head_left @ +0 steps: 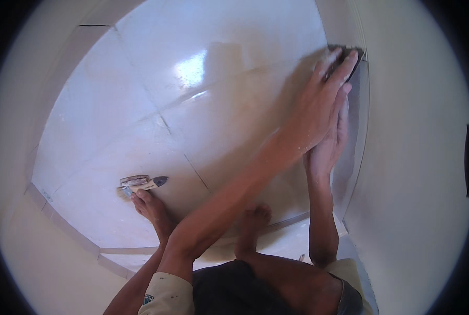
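The left hand (319, 105) held a dark pad (354, 70) near the wall (413, 131). Whether the right hand (329, 148) gripped anything, I couldn't tell.

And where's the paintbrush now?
In the head view, the paintbrush lies at the lower left, on the shiny tiled floor, at the toes of the person's left foot.

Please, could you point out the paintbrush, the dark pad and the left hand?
Paintbrush (145, 185): head view, on its pale handle.
Dark pad (356, 66): head view, on its uncovered right side.
Left hand (321, 105): head view, on its back.
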`<control>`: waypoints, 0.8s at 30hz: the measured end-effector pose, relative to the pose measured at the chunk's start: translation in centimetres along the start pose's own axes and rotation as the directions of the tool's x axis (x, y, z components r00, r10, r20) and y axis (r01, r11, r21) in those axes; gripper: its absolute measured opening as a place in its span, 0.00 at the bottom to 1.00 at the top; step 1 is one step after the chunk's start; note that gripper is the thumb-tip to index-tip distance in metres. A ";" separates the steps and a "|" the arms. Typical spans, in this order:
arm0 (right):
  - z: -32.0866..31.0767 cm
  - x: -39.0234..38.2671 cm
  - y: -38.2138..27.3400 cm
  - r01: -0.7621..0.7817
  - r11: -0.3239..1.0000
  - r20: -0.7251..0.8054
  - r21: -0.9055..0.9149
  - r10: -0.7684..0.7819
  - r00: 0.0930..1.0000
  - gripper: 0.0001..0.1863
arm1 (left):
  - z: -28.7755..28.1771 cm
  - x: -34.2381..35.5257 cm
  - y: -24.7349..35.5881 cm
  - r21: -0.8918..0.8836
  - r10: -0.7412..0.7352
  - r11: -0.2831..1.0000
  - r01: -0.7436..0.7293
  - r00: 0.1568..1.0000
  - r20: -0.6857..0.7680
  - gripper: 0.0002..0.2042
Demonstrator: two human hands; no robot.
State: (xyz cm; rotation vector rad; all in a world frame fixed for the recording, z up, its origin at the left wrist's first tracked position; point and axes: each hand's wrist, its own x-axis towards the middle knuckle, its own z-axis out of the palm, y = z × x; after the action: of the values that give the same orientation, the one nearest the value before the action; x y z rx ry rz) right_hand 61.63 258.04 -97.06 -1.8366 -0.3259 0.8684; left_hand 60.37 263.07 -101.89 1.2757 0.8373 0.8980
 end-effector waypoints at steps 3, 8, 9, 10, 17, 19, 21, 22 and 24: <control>-1.0 0.3 0.7 -0.021 1.000 -0.017 -0.011 0.020 1.000 0.35 | -0.4 -0.3 -0.2 0.100 0.015 0.995 -0.019 0.999 0.040 0.24; -1.2 2.0 2.2 -0.012 0.999 0.037 0.051 0.010 0.999 0.31 | -0.4 -0.1 -0.9 0.100 0.027 0.995 -0.029 0.999 0.021 0.24; -1.3 2.3 2.3 0.007 0.998 0.057 0.060 -0.011 0.998 0.30 | -0.6 0.3 -0.6 0.056 0.007 0.998 -0.008 1.000 0.024 0.25; -1.9 2.5 2.8 0.028 0.998 0.063 0.062 -0.032 0.998 0.28 | -0.7 0.9 -0.6 0.016 0.000 1.000 0.000 1.000 0.031 0.25; -14.3 1.6 11.8 0.667 0.494 0.434 -0.557 -0.511 0.742 0.18 | 1.6 -0.3 -0.5 -0.015 -0.118 0.993 0.118 0.993 -0.021 0.28; -14.2 1.4 13.0 0.735 0.405 0.477 -0.544 -0.571 0.668 0.14 | 2.0 0.0 -0.8 -0.067 -0.137 0.989 0.133 0.989 -0.059 0.30; -13.8 1.3 14.6 0.761 0.386 0.457 -0.521 -0.627 0.631 0.11 | 2.9 -1.3 -2.0 0.070 -0.053 0.996 0.063 0.990 -0.130 0.34; -13.2 1.6 15.4 0.754 0.404 0.414 -0.517 -0.653 0.634 0.11 | 3.2 -1.4 -1.9 0.128 -0.008 0.991 0.029 0.988 -0.157 0.35; -13.7 1.8 15.7 0.761 0.378 0.415 -0.527 -0.666 0.619 0.10 | 3.3 -1.6 -2.1 0.128 -0.072 0.988 0.088 0.989 -0.128 0.37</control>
State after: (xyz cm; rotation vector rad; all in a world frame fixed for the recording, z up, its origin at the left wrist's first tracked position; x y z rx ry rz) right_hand 69.80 242.91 -108.90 -1.9409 -1.6015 0.2114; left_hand 62.89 260.09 -103.60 1.3025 1.0534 0.8744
